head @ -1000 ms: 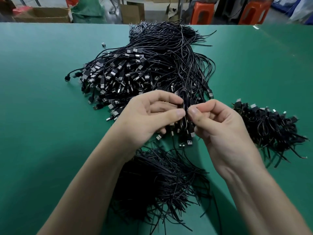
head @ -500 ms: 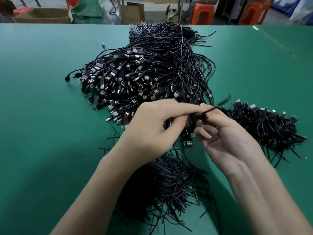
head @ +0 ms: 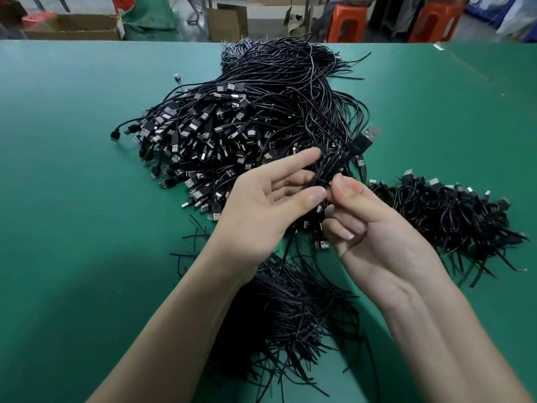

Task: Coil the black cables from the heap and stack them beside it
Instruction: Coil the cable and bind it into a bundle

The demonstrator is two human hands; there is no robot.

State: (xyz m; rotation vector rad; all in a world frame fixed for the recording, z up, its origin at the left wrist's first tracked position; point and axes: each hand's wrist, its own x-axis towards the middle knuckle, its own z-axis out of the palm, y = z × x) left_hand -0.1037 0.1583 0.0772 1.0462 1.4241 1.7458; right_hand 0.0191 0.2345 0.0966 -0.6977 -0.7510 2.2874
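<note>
Black coiled cable (head: 334, 162) was pinched at its waist by right grip (head: 377, 234), presumably so loops held; left grip (head: 261, 207) lay open, fingers straight. Stack (head: 453, 210) sat just right.

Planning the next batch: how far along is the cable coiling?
Done: a small stack of coiled cables right of the heap. In hand: the right hand pinches one coiled cable, left hand, fingers straight, beside it. Left: the large heap, most of the job.

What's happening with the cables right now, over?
Right hand pinches coiled cable. Left hand open beside it. Stack lies right, nothing between.
</note>
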